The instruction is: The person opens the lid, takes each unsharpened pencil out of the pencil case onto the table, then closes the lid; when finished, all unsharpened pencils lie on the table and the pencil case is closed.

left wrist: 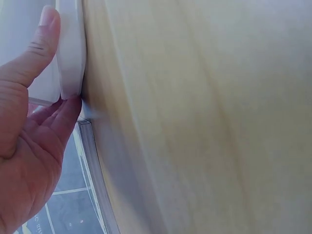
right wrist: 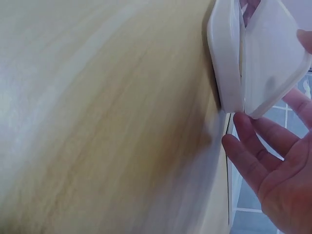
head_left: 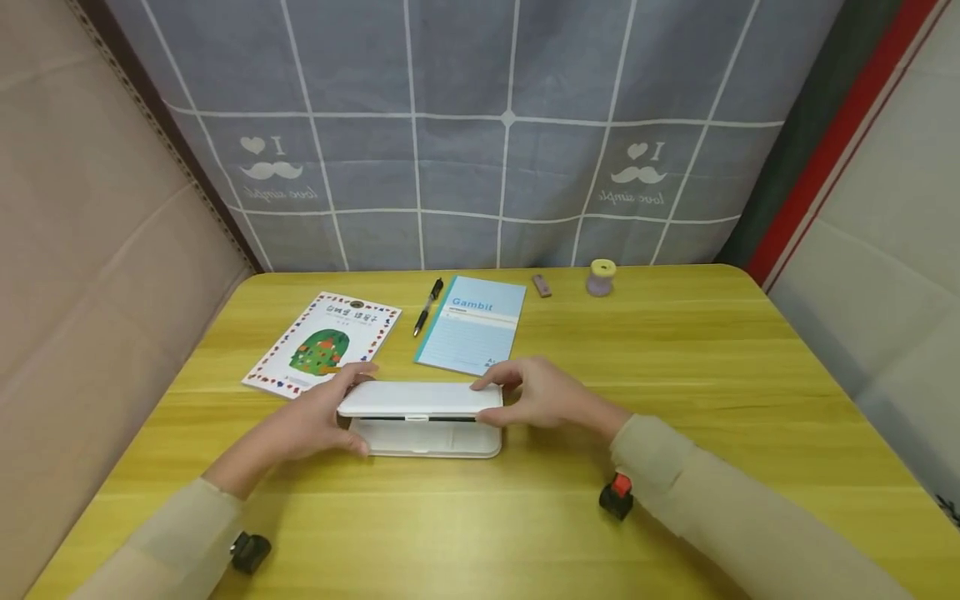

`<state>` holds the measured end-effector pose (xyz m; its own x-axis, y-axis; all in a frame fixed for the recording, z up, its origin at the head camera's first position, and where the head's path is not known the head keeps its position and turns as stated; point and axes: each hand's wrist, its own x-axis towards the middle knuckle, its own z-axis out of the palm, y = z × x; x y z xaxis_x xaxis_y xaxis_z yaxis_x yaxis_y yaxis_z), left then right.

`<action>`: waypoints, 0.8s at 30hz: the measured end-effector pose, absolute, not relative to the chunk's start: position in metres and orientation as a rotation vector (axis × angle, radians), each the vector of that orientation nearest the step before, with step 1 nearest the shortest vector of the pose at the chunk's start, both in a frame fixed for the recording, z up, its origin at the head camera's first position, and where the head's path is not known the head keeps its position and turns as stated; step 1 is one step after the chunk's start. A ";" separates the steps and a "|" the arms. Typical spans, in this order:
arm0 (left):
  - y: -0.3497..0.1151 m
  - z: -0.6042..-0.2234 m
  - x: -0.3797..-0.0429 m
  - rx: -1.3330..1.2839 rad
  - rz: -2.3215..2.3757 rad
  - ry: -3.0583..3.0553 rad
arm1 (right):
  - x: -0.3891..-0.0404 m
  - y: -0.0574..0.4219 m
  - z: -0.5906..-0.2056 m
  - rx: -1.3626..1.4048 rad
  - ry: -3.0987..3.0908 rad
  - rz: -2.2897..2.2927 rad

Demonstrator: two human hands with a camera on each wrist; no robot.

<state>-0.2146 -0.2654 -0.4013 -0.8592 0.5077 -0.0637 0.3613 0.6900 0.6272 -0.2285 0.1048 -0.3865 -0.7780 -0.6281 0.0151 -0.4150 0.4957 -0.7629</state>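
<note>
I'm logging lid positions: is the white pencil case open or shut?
Partly open: its lid is raised at an angle, leaving a gap above the base in the head and right wrist views.

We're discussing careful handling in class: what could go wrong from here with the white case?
The lid of the white case is partly open, so it might drop and pinch the fingers of the right hand. The left hand is close to the picture booklet and could nudge it.
</note>
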 end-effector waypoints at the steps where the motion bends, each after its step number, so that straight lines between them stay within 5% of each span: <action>1: -0.265 -0.401 -0.214 0.683 0.929 2.672 | -0.229 0.105 -0.386 -0.855 2.459 -1.179; 24: -0.260 -0.400 -0.210 0.520 1.123 2.620 | -0.242 0.101 -0.392 -0.378 2.204 -1.592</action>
